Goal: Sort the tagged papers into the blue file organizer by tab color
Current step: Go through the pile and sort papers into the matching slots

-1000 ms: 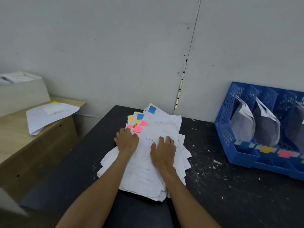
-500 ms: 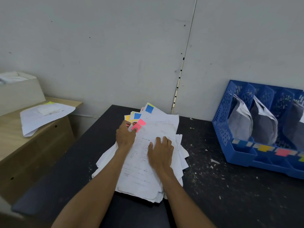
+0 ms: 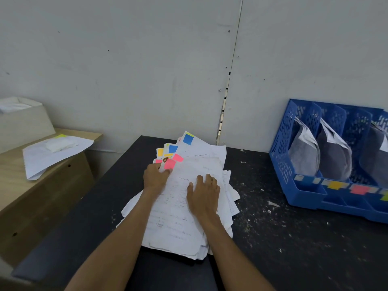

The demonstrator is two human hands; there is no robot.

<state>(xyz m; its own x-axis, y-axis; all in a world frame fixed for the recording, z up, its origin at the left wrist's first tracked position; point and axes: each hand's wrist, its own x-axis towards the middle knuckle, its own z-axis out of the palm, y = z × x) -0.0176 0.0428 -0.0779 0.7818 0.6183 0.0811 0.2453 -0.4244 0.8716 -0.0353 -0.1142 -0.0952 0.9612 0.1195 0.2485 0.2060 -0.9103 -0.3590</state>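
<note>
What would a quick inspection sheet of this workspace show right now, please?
Surface: black table, speckled with white flecks.
Job's things: paper stack lying on the table, with a pink tab, blue tab and yellow tab fanned at its far end; blue file organizer to the right, papers standing in its slots, colour labels along its front.
Clutter: torn paper scrap between stack and organizer.
Hands: left hand pinches the top sheet at its corner by the pink tab; right hand rests flat on the stack.
Cables: nothing seen.
Surroundings: wooden cabinet at left with a loose sheet on it; grey wall behind.
</note>
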